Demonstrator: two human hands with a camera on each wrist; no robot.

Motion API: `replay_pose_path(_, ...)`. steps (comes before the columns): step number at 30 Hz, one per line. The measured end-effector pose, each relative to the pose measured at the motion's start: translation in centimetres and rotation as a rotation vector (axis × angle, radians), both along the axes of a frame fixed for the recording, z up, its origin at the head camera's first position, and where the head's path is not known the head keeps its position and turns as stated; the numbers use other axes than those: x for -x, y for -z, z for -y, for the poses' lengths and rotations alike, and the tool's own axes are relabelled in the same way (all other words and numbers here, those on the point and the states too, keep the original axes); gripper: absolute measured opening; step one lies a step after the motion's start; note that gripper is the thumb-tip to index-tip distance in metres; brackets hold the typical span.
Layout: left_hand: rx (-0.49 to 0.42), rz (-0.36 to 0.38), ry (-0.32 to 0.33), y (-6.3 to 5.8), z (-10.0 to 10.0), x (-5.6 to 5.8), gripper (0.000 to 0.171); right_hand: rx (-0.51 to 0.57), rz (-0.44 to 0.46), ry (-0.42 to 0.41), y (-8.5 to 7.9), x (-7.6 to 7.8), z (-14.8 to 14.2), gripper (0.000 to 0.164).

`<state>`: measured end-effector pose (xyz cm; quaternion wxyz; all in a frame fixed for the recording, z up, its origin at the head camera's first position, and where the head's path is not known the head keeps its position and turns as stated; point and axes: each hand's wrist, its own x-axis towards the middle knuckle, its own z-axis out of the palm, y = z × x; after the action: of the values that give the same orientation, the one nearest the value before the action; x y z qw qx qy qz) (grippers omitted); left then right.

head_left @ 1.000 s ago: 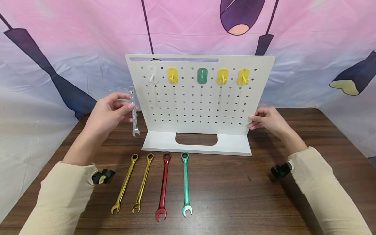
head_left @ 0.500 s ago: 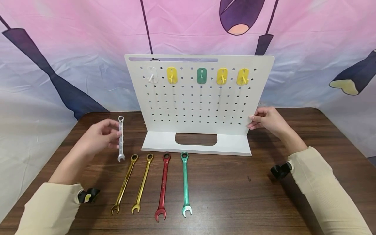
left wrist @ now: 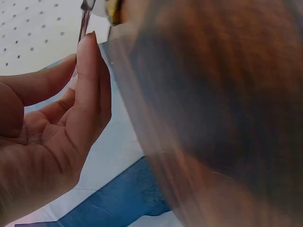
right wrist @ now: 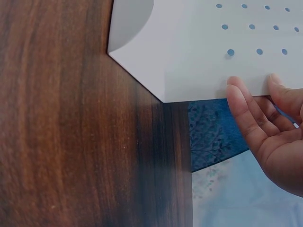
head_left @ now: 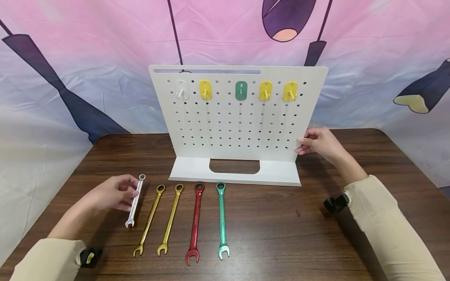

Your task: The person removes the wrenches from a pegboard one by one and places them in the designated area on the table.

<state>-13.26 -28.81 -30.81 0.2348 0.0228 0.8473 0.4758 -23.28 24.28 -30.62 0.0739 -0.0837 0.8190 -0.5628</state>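
My left hand pinches a silver combination wrench between thumb and fingers, low at the left of the table. The wrench slants, ring end up and away, open end towards me; whether it touches the table I cannot tell. In the left wrist view only a piece of this wrench shows above the fingertips. A white pegboard stands at the back, and my right hand grips its right edge. The right wrist view has that hand's fingertips on the board's edge.
Two gold wrenches, a red wrench and a green wrench lie in a row before the board. Along its top are a white hook, several yellow hooks and a green hook. A patterned cloth hangs behind.
My left hand has carried the silver wrench from beside the board's left edge down and towards me, left of the gold wrenches. The right hand has stayed on the board.
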Motion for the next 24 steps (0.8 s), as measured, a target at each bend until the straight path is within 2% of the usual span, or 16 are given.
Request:
replay_pose_path(8, 0.08, 0.06, -0.004, 1.1, 0.2, -0.5, 0.02, -0.003, 0.002, 0.005, 0.0, -0.1, 0.0, 0.025)
replay_pose_path(18, 0.158, 0.05, -0.031, 1.3, 0.0, -0.6, 0.019, -0.01, 0.004, 0.011, -0.1, -0.2, 0.0, 0.026)
replay_pose_path(24, 0.169, 0.049, -0.031, 1.3, 0.1, -0.7, 0.017, -0.016, 0.004, 0.014, -0.1, -0.1, 0.1, 0.026)
